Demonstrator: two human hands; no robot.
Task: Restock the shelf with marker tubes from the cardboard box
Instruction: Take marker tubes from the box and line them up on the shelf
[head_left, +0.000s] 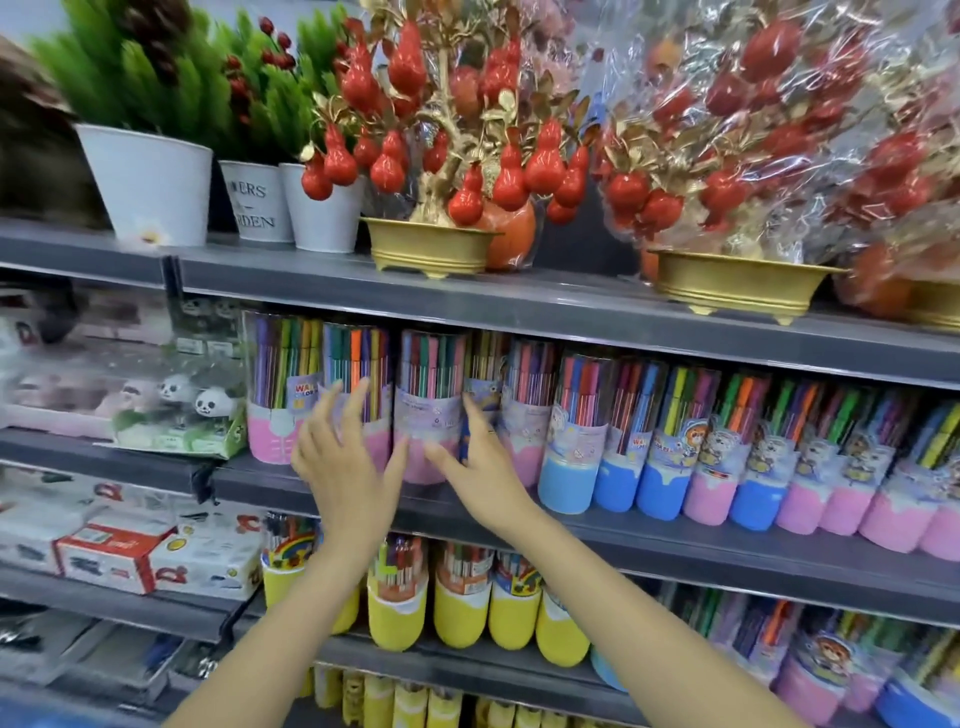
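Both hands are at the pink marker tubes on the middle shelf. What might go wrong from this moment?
1. The left hand and right hand push with spread fingers on the pink marker tubes, which stand close to the shelf edge; one might tip forward and fall.
2. The row is tightly packed, so a shove here may knock the neighbouring blue tubes.

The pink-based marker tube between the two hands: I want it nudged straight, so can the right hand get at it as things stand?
Probably yes. The right hand is open beside the pink-based marker tube at the shelf front, and nothing stands between them; neighbouring tubes only crowd its sides.
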